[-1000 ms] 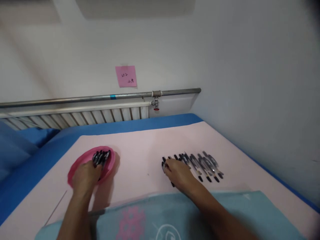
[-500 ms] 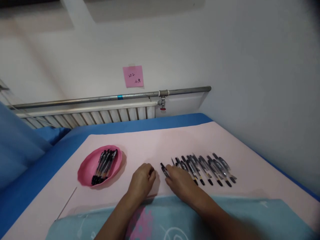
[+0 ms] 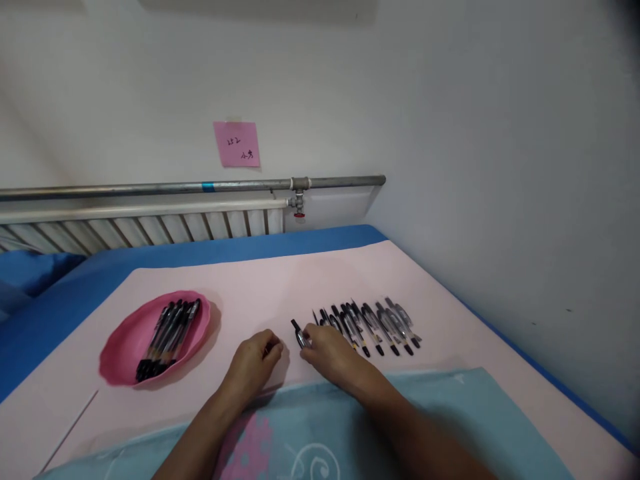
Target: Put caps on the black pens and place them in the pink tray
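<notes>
My right hand [image 3: 330, 352] is closed around a black-and-clear pen [image 3: 299, 334], whose dark end points up and away to the left. Just left of it, my left hand [image 3: 253, 363] hovers low over the pink tabletop with thumb and fingers curled together; whatever sits between them is too small or hidden to name. Beyond my right hand lies a row of loose pens and pen parts [image 3: 377, 327], clear with black ends. On the left, a bundle of black pens [image 3: 170, 337] rests inside a pink oval dish [image 3: 117, 347].
A teal patterned cloth [image 3: 400, 407] covers the near edge of the pink table surface [image 3: 260, 287]. Behind the table run a blue border [image 3: 240, 248], a radiator [image 3: 200, 227] and a metal pipe [image 3: 165, 190]. A grey-white wall [image 3: 500, 200] rises on the right.
The whole view has swung to the right, so everything appears farther left. Both hands keep nearly the same pose, and the pen stays in my right hand.
</notes>
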The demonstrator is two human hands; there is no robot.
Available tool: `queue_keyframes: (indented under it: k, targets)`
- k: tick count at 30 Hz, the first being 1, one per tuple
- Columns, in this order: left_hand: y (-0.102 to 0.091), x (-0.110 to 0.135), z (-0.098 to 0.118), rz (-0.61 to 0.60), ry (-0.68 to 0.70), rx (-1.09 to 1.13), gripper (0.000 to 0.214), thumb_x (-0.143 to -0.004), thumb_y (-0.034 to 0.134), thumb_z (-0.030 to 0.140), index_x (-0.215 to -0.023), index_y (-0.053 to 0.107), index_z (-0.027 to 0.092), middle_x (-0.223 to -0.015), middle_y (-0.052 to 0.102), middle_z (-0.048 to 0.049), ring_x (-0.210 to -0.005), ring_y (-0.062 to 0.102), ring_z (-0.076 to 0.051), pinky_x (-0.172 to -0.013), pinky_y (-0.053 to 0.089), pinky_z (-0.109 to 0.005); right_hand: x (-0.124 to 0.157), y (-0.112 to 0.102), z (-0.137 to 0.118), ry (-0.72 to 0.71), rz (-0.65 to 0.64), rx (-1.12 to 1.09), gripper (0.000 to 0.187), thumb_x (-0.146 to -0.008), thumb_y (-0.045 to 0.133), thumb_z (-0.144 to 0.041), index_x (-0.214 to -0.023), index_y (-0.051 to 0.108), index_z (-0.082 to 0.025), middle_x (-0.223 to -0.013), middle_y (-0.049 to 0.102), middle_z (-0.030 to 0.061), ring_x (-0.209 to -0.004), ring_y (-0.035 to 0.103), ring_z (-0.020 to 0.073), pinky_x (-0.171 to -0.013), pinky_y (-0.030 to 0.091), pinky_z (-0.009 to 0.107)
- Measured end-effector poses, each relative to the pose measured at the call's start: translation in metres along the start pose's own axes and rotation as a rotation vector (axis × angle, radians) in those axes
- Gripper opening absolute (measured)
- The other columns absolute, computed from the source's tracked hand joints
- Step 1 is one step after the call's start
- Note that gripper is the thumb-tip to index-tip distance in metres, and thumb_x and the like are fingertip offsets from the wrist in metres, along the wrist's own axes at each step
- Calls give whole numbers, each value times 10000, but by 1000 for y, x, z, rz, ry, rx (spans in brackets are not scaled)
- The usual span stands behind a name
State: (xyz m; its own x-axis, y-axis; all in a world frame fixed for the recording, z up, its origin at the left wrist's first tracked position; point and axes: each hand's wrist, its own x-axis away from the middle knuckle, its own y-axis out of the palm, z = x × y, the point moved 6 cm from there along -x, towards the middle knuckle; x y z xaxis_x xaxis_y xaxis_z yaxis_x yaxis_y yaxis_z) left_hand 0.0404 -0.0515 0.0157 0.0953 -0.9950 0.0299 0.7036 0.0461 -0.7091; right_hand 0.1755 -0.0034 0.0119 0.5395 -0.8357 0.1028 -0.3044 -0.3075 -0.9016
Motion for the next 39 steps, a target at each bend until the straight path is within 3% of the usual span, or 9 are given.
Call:
queue_keyframes:
  k: [6, 10, 15, 24, 26, 29, 32, 39]
  targets:
    - [2, 1, -3, 6, -15, 90, 200, -755, 426, 315, -646, 528, 183, -588, 530, 16, -566, 468, -127, -542, 324, -237, 2, -13, -4, -6, 33, -86, 181, -703, 513, -196, -850, 612, -162, -718, 634, 43, -656, 549, 143, -530, 281, 213]
    - [6, 3, -5, -9, -63, 275, 202, -741, 452, 338, -679, 561, 179, -574, 529, 23, -542, 479, -123, -518, 343, -235, 4, -18, -10, -37, 31, -206, 167, -723, 516, -210, -846, 614, -154, -672, 616, 23, -617, 527, 122, -522, 290, 201]
    - [8, 3, 2, -44, -91, 578, 265, -733, 495, 382, -815, 605, 156, -614, 554, 7, -532, 486, -118, -476, 361, -224, 7, -10, -21, -138, 24, -392, 167, -758, 523, -297, -793, 612, -159, -688, 607, 11, -627, 518, 111, -529, 317, 191]
    - [10, 3, -1, -11, -155, 987, 216, -713, 586, 368, -700, 594, 152, -657, 584, 6, -591, 517, -95, -557, 393, -207, 10, -3, -32, -181, 3, -690, 198, -745, 558, -353, -768, 611, -164, -664, 587, -11, -588, 497, 92, -515, 348, 181]
    - [5, 3, -6, 41, -200, 1092, 201, -703, 608, 349, -704, 586, 149, -683, 606, -5, -645, 560, -110, -609, 426, -220, 8, -14, -24, -138, 61, -750, 191, -750, 545, -340, -794, 617, -168, -668, 592, -9, -576, 499, 92, -520, 363, 185]
    - [-4, 3, -16, 142, -298, 1204, 171, -716, 599, 310, -753, 576, 144, -703, 633, -34, -685, 609, -149, -659, 471, -281, 5, -41, 4, -5, 275, -799, 222, -766, 497, -352, -833, 608, -171, -620, 566, -20, -498, 466, 86, -489, 367, 195]
    - [-9, 4, -23, 183, -371, 1250, 161, -733, 572, 280, -824, 565, 147, -637, 612, -21, -574, 598, -142, -573, 485, -294, 4, -62, 27, 72, 452, -775, 202, -743, 498, -334, -794, 604, -170, -632, 574, -14, -530, 481, 100, -517, 381, 208]
    - [-7, 6, -11, 84, -339, 1258, 296, -701, 594, 393, -866, 547, 151, -540, 504, 48, -357, 374, -45, -324, 271, -175, 6, -67, 30, 58, 465, -634, 182, -723, 470, -295, -732, 609, -177, -660, 590, -6, -608, 519, 122, -571, 385, 222]
